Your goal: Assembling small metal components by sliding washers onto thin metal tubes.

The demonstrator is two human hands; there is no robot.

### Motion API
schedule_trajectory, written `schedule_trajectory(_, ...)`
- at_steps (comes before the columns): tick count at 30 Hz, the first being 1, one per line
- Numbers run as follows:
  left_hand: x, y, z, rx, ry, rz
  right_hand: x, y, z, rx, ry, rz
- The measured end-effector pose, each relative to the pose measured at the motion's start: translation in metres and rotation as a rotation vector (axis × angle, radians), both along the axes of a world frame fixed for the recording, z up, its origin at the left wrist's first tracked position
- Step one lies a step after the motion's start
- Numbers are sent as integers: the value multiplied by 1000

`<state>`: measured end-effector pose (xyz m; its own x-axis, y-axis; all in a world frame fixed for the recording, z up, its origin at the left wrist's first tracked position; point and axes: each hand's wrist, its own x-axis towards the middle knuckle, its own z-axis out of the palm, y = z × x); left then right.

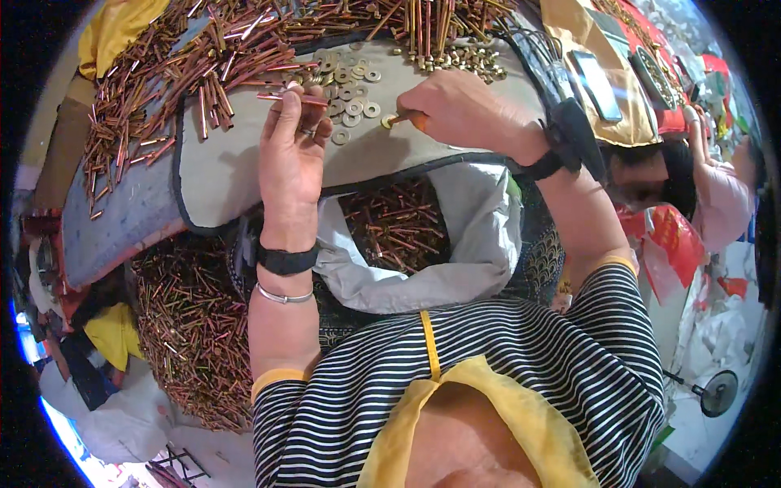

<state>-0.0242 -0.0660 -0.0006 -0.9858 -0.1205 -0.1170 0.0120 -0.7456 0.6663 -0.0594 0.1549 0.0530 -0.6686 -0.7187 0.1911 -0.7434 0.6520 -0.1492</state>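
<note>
My left hand (294,134) is raised over the grey mat (220,163), its fingers closed around a thin copper-coloured metal sleeve (273,97) that lies crosswise in the grip. To the right, my right hand (464,106) is curled, its fingertips pinching a small brass-coloured washer (387,121) at the mat's surface. Between the hands lie several loose flat round washers (355,106). Beyond my right hand is a cluster of small gold-coloured nuts (468,62).
Copper-coloured sleeves and rods (203,57) are heaped along the table's far and left side. Near my lap an open white sack (480,236) holds bolts, and another bolt pile (191,325) stands at lower left. A phone (596,85) lies at right, near a person's arm (698,134).
</note>
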Motion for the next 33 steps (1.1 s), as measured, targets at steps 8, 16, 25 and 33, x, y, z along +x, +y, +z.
schedule_trajectory(8, 3, 8, 4, -75, -15, -6, -5, -21, 19, 208, 11, 104)
schedule_trajectory(16, -1, 14, -8, -40, 30, -19, -10, 6, -10, 113, -257, 5)
schedule_trajectory(25, -2, 20, -7, -40, 40, -161, 17, 15, -8, -517, -254, -188)
schedule_trajectory(33, 3, 30, 0, -60, -30, -210, 25, 11, 2, -576, -441, -133)
